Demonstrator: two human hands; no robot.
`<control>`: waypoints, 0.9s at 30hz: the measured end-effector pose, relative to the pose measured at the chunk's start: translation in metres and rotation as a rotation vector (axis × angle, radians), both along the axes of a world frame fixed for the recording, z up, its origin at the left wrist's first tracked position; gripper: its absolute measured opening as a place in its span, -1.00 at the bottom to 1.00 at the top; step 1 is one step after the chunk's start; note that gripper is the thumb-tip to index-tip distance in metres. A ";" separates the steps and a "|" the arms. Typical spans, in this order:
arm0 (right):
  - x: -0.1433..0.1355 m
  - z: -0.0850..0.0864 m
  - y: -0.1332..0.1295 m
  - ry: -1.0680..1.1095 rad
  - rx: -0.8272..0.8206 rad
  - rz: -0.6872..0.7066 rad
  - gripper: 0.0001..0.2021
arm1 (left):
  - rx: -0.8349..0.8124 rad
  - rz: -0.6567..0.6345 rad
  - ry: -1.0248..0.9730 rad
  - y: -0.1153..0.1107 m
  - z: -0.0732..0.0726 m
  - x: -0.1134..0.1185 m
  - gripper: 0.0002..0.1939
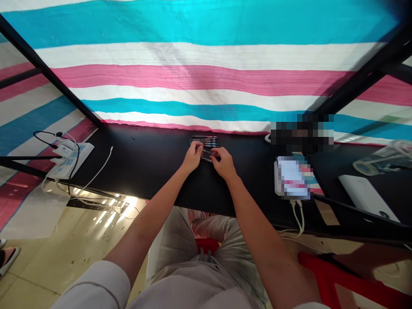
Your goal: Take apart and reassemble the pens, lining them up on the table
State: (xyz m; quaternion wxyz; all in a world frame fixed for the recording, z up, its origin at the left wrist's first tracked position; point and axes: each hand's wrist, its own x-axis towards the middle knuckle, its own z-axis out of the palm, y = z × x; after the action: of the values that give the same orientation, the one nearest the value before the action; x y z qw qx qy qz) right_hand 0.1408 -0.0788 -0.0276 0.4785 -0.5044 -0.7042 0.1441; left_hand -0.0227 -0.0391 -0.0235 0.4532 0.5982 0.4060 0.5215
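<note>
Both hands meet over the middle of the black table (154,167). My left hand (193,156) is closed, its thumb and fingers pinched on one end of a slim pen (207,152). At the pen's other end, my right hand (223,162) is closed with bent fingers round it. Just beyond the hands, several dark pens (206,139) lie side by side in a row, pointing left to right. Another thin, pen-like piece (206,159) shows below the held pen; whether it is held or lying on the table I cannot tell. My fingers hide part of these things.
A white power strip (72,161) with plugs and cables stands at the left end. On the right are a phone (292,178) with white cables, a white box (367,197) and a clear container (370,163). A striped sheet (193,77) hangs behind the table.
</note>
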 end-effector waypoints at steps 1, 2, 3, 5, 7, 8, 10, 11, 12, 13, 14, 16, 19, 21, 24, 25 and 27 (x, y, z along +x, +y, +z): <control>0.000 0.000 0.000 0.000 0.004 0.001 -0.80 | 0.013 0.018 -0.006 0.001 0.000 -0.001 -0.84; 0.000 0.001 0.000 -0.004 0.003 0.002 -0.82 | 0.016 0.028 -0.029 0.002 0.000 -0.001 -0.82; 0.000 0.001 -0.001 -0.008 -0.002 0.002 -0.84 | 0.009 0.030 -0.066 0.003 0.000 -0.002 -0.77; 0.001 0.002 -0.001 -0.013 -0.014 0.001 -0.87 | -0.026 0.014 -0.151 0.004 0.002 -0.003 -0.67; 0.001 0.002 -0.001 -0.010 -0.016 0.007 -0.87 | -0.057 -0.011 -0.198 0.003 0.004 -0.003 -0.65; 0.001 0.002 -0.001 -0.010 -0.013 0.012 -0.86 | -0.064 -0.021 -0.205 0.002 0.005 -0.003 -0.66; 0.001 0.002 -0.001 -0.015 -0.004 0.021 -0.84 | -0.067 -0.033 -0.210 0.000 0.007 -0.002 -0.69; 0.001 0.002 -0.001 -0.017 0.000 0.023 -0.83 | -0.066 -0.037 -0.216 -0.001 0.008 -0.002 -0.69; 0.001 0.002 -0.001 -0.018 0.004 0.023 -0.82 | -0.063 -0.040 -0.223 -0.001 0.009 -0.002 -0.69; 0.001 0.001 -0.001 -0.017 0.005 0.021 -0.81 | -0.060 -0.044 -0.230 -0.002 0.009 -0.002 -0.70; 0.001 0.001 -0.001 -0.018 0.005 0.018 -0.80 | -0.057 -0.053 -0.235 -0.002 0.010 -0.002 -0.70; 0.000 0.001 -0.001 -0.021 0.002 0.009 -0.79 | -0.051 -0.077 -0.247 -0.003 0.011 -0.002 -0.69; -0.002 0.000 -0.001 -0.021 -0.001 -0.002 -0.78 | -0.039 -0.080 -0.229 -0.003 0.012 -0.001 -0.71; -0.003 0.000 -0.002 -0.014 0.000 -0.001 -0.78 | -0.045 -0.042 -0.203 -0.002 0.011 0.000 -0.70; -0.004 0.001 -0.002 -0.003 0.009 0.011 -0.78 | -0.061 0.008 -0.191 -0.002 0.009 0.002 -0.68; -0.004 0.000 -0.002 0.000 0.014 0.014 -0.79 | -0.063 0.012 -0.198 -0.001 0.008 0.002 -0.67; -0.004 0.000 -0.002 0.012 0.023 0.010 -0.79 | -0.072 -0.002 -0.249 -0.001 0.008 0.003 -0.63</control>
State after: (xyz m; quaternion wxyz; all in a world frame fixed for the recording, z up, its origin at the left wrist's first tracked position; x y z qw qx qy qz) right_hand 0.1372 -0.0804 -0.0275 0.4880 -0.4944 -0.7053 0.1412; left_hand -0.0201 -0.0401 -0.0157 0.5220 0.5124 0.3644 0.5763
